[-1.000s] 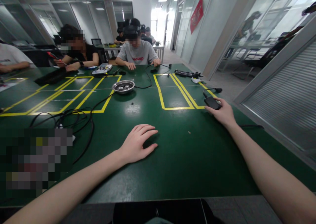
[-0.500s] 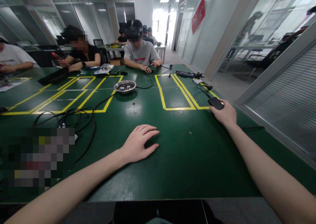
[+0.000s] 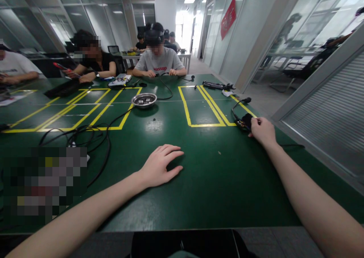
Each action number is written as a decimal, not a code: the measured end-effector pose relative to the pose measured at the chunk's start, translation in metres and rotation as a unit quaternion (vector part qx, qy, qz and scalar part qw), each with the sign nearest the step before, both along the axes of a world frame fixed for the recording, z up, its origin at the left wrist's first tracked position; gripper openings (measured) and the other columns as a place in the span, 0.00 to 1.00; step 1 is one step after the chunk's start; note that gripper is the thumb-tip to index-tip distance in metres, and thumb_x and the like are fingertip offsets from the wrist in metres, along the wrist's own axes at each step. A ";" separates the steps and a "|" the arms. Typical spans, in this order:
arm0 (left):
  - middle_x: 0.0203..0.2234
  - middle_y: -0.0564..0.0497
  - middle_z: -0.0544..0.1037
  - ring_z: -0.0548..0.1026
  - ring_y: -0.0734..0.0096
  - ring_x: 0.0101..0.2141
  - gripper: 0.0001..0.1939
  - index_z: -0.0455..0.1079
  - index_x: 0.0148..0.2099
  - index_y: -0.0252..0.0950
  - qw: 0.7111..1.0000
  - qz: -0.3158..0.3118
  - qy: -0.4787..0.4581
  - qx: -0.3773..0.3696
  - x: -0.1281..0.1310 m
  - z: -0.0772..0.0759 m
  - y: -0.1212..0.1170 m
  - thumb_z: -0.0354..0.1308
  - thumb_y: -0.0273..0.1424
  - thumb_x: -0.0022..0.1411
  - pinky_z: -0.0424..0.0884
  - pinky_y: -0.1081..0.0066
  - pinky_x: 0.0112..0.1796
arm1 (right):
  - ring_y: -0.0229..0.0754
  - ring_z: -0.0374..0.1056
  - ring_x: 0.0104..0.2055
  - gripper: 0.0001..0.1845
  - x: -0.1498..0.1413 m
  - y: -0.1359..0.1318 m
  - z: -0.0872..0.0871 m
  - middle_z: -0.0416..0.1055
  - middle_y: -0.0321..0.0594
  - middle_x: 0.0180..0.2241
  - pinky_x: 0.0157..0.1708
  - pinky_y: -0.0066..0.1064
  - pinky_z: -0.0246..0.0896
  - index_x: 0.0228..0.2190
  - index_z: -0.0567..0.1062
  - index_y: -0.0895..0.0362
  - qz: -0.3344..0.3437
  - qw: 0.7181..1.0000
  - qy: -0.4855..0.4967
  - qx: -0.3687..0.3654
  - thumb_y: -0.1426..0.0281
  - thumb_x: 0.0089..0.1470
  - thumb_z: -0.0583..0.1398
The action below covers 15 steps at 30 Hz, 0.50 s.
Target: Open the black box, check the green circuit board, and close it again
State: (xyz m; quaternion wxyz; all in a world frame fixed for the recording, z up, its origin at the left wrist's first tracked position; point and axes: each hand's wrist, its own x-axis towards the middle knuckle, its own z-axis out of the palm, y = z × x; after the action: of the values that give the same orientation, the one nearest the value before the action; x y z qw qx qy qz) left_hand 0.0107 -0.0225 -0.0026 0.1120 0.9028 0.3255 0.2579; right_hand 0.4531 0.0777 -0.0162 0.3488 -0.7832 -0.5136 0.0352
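Observation:
My left hand [image 3: 159, 167] lies flat on the green table [image 3: 210, 182], fingers spread, holding nothing. At the right side of the table my right hand [image 3: 263, 131] is closed around a small black headset earpiece [image 3: 246, 120]. It is tilted up on its edge, and a thin black microphone boom [image 3: 240, 102] curls up from it toward the far side. The earpiece rests at the corner of a yellow taped rectangle [image 3: 206, 106].
A metal bowl [image 3: 143, 99] with small parts stands mid-table, a black cable [image 3: 93, 136] tangle lies to the left. Across the table a person in a grey shirt [image 3: 158, 62] handles another headset. Other people sit at far left. A black tool [image 3: 216, 85] lies far right.
My right hand has closed on the black earpiece and tipped it up off its flat position, pulling it slightly nearer. The boom has swung upward. My left hand has stayed put.

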 end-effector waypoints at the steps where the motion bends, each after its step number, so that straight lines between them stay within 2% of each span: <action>1: 0.57 0.42 0.78 0.75 0.53 0.56 0.19 0.72 0.59 0.39 1.000 0.000 0.001 -0.001 0.000 0.000 0.000 0.62 0.35 0.68 0.74 0.51 0.55 | 0.54 0.74 0.26 0.27 0.000 -0.001 0.002 0.72 0.45 0.19 0.34 0.44 0.70 0.46 0.77 0.64 -0.011 1.000 0.017 -0.016 0.55 0.68 0.50; 3: 0.57 0.42 0.78 0.75 0.53 0.56 0.19 0.72 0.59 0.39 1.000 0.000 0.004 -0.003 0.000 0.000 0.000 0.62 0.36 0.68 0.74 0.51 0.55 | 0.50 0.74 0.23 0.25 -0.003 -0.003 0.005 0.75 0.48 0.23 0.31 0.40 0.70 0.50 0.75 0.65 -0.047 0.996 0.051 -0.048 0.58 0.69 0.50; 6: 0.57 0.42 0.78 0.76 0.53 0.56 0.19 0.72 0.59 0.39 1.000 0.000 0.005 -0.006 0.000 -0.001 0.000 0.62 0.36 0.68 0.74 0.51 0.55 | 0.45 0.74 0.22 0.22 -0.009 -0.004 0.010 0.80 0.51 0.34 0.29 0.36 0.70 0.55 0.73 0.64 -0.072 0.992 0.073 -0.069 0.64 0.68 0.53; 10: 0.57 0.42 0.77 0.76 0.53 0.56 0.18 0.72 0.58 0.39 1.000 -0.003 0.004 -0.006 0.000 -0.001 0.000 0.61 0.36 0.69 0.75 0.52 0.54 | 0.42 0.73 0.22 0.26 -0.015 -0.005 0.014 0.78 0.55 0.50 0.31 0.38 0.72 0.59 0.71 0.60 -0.080 0.990 0.079 -0.079 0.63 0.62 0.59; 12: 0.57 0.42 0.77 0.76 0.53 0.56 0.18 0.72 0.58 0.39 1.000 -0.004 0.003 -0.004 0.000 -0.001 0.000 0.62 0.36 0.68 0.75 0.52 0.54 | 0.43 0.74 0.23 0.29 -0.016 -0.007 0.014 0.77 0.54 0.52 0.34 0.41 0.73 0.59 0.71 0.57 -0.074 0.992 0.067 -0.076 0.59 0.59 0.62; 15: 0.57 0.42 0.77 0.76 0.53 0.56 0.18 0.73 0.58 0.40 1.000 -0.003 0.003 -0.003 0.000 -0.001 0.001 0.62 0.36 0.68 0.75 0.52 0.54 | 0.52 0.77 0.32 0.29 -0.014 -0.008 0.013 0.79 0.52 0.46 0.41 0.46 0.73 0.53 0.76 0.57 -0.035 0.998 0.005 -0.049 0.55 0.54 0.66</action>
State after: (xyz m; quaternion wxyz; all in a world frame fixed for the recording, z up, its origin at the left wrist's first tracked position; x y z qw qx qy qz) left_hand 0.0103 -0.0219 -0.0041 0.1145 0.9043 0.3236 0.2537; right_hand 0.4389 0.0694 -0.0031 0.3134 -0.8169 -0.4815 0.0514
